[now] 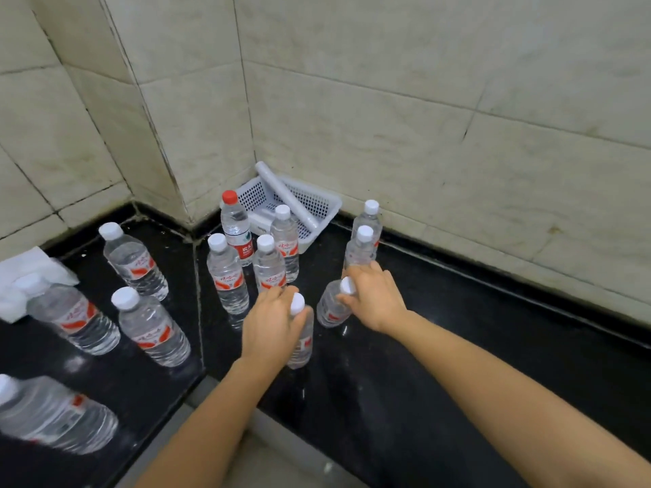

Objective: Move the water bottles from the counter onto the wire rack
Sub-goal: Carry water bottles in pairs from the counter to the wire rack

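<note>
Several clear water bottles with white caps stand on a black counter (458, 346). My left hand (271, 325) grips the neck of one upright bottle (302, 341) near the counter's front. My right hand (375, 299) holds the neck of a second bottle (331, 308), which tilts to the left. Behind them stand more bottles: a pair (363, 241) at the right and a cluster (267, 262) in the middle, with one red-capped bottle (235, 227) at the back. No wire rack is in view.
A white plastic basket (317, 202) with a white roll across it sits in the tiled corner. Several more bottles (148, 325) stand on the left counter section beside white paper (24, 276). A gap in the counter opens below my left forearm.
</note>
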Demonstrator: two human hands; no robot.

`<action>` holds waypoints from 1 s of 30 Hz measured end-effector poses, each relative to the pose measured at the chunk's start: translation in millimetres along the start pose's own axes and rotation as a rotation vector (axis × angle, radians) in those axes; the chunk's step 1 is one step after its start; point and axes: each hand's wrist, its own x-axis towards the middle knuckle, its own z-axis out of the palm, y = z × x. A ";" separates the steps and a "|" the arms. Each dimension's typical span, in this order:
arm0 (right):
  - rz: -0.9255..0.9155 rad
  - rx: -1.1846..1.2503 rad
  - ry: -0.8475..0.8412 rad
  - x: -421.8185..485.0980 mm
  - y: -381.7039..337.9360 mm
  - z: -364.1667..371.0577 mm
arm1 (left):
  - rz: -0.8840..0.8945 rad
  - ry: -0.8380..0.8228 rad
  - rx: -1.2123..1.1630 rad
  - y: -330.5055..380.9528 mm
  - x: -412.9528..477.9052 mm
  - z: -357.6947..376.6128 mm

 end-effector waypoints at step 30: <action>0.432 0.334 0.430 -499.1 262.8 -237.5 | 0.507 -0.202 -0.736 445.7 -229.5 31.6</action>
